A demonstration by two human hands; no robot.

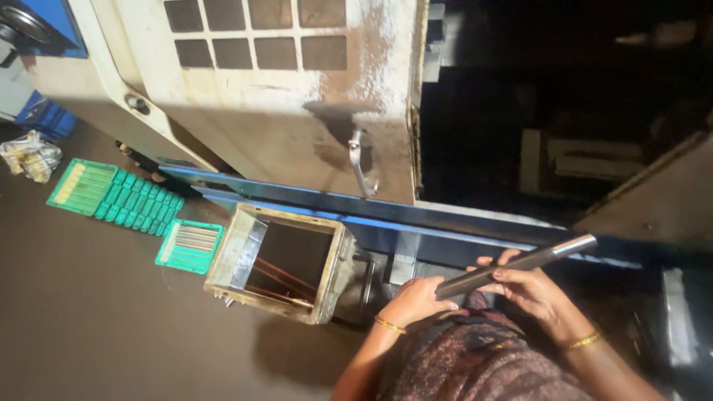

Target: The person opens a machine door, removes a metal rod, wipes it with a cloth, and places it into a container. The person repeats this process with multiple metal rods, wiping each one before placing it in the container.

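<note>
A long grey metal rod [520,263] lies slanted across both my hands, its bright cut end up at the right. My left hand [417,298] grips the rod's lower left end with fingers curled over it. My right hand [529,288] holds the rod's middle from below, thumb and fingers wrapped around it. Both wrists wear thin gold bangles. The rod is in front of the dark open bay of a large machine [520,134], above a blue rail [445,223].
A worn cream sliding door with a metal handle [359,162] stands left of the opening. Below it sits an open square metal bin [281,261]. Green trays [111,194] with small parts lie on the brown floor at left, beside a plastic bag [31,154].
</note>
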